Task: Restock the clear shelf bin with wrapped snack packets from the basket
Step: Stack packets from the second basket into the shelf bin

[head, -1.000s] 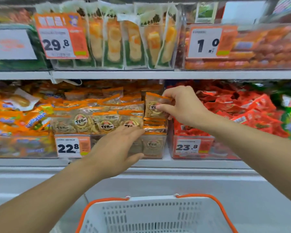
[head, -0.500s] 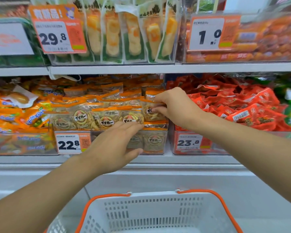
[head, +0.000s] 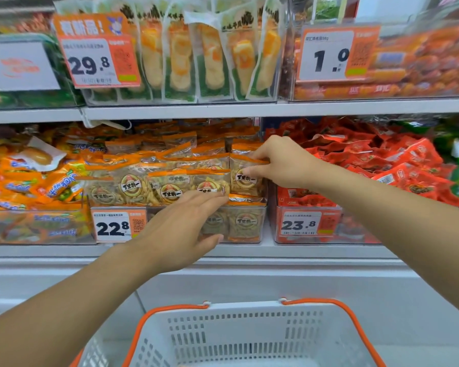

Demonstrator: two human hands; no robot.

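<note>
Head camera looks down past both forearms at a stocked shelf. Farthest left sits a bin of orange packets (head: pixel 24 181), loosely heaped. Next to it stands the clear shelf bin (head: pixel 245 229), filled high with wrapped snack packets (head: pixel 143 185) in clear film with orange top strips and round labels; a price tag reading 22.8 (head: pixel 118 225) is clipped to its front left. The left hand (head: pixel 180 231) reaches in front of this bin with fingers straight and held together, the fingertips resting against the lower edge of the front row of packets, the thumb spread below; it grips nothing. Just right of it, the right hand (head: pixel 285 162) pinches one snack packet (head: pixel 245 176) between thumb and curled fingers at the bin's right end, the packet standing upright on top of the stack; whether it has fully settled among the others is hard to tell. The two hands are apart, the right one higher and further back. Right again is a bin of red packets (head: pixel 376 168) with a 23.8 tag (head: pixel 306 225). On the upper shelf hang tall pouches (head: pixel 210 54). At the bottom edge sits the white basket (head: pixel 249 337) with orange handles (head: pixel 350 324), below the hands.
</note>
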